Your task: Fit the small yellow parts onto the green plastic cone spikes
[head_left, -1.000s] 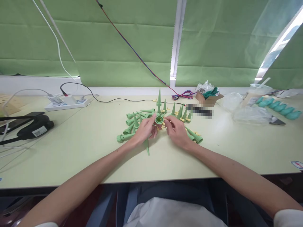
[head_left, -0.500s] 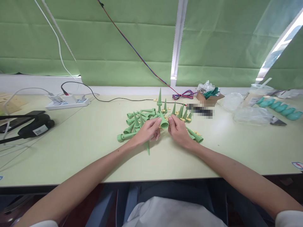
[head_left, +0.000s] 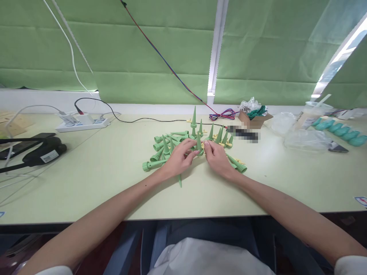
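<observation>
My left hand (head_left: pixel 181 157) is closed, its thumb and fingers gripping a green plastic plant-watering spike (head_left: pixel 198 142) with the pointed end up. Beside it, my right hand (head_left: pixel 217 158) pinches a small yellow valve (head_left: pixel 203 145) at the spike's side; the fingertips hide most of it. Around my hands lie several more green spikes, some on their sides like the ribbed-cap one (head_left: pixel 151 165) at left, others upright like the tall one (head_left: pixel 194 121) behind. Yellow valves (head_left: pixel 229 144) show among the upright spikes at right.
A power strip (head_left: pixel 83 124) and a black strapped device (head_left: pixel 44 152) lie at left. Behind are coiled red-blue wires (head_left: pixel 225 114) and a small cardboard box (head_left: pixel 255 120). At right stand a drink cup (head_left: pixel 308 114), plastic bags (head_left: pixel 305 140) and teal pieces (head_left: pixel 341 130).
The held spike has turned from its open end facing me to its point facing up. My left fingers have shifted around it; my right hand stays nearly in place.
</observation>
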The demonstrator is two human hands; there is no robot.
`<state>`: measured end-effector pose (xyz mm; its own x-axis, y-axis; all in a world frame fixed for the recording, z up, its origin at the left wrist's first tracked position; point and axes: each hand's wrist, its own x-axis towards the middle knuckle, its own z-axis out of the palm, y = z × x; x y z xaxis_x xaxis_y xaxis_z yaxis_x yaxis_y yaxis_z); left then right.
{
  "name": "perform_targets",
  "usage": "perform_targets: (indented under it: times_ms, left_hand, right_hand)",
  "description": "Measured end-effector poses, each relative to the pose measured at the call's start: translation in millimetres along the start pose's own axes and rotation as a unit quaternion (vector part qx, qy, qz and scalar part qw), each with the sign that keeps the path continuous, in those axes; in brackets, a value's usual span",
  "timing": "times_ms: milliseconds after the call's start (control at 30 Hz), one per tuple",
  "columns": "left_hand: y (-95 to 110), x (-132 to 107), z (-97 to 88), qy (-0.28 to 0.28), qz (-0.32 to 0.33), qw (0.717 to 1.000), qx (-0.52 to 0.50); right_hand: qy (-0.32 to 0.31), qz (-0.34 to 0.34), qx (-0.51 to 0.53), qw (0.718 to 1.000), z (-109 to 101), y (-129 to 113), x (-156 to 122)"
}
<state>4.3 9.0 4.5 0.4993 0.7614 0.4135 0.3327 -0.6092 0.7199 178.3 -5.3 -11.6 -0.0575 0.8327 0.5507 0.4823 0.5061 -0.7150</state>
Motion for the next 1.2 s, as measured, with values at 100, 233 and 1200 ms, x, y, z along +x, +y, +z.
perform_targets:
  times_ms: [100, 233, 1200]
  left_hand:
    - [-1.6, -0.6, 0.5, 0.015, 0.031, 0.998, 0.056]
    - [-3.3, -0.5, 3.0, 0.035, 0.038, 0.994, 0.098]
    - [12.5, 0.5, 0.2, -0.048, -0.194, 0.969, -0.146]
  right_hand:
    - [-0.002, 0.010, 0.004, 1.000, 1.4, 1.4, 0.7]
    - [0.004, 0.019, 0.005, 1.000, 2.9, 2.8, 1.6]
    - [-0.005, 0.012, 0.051, 0.999, 4.4, 6.0, -1.5]
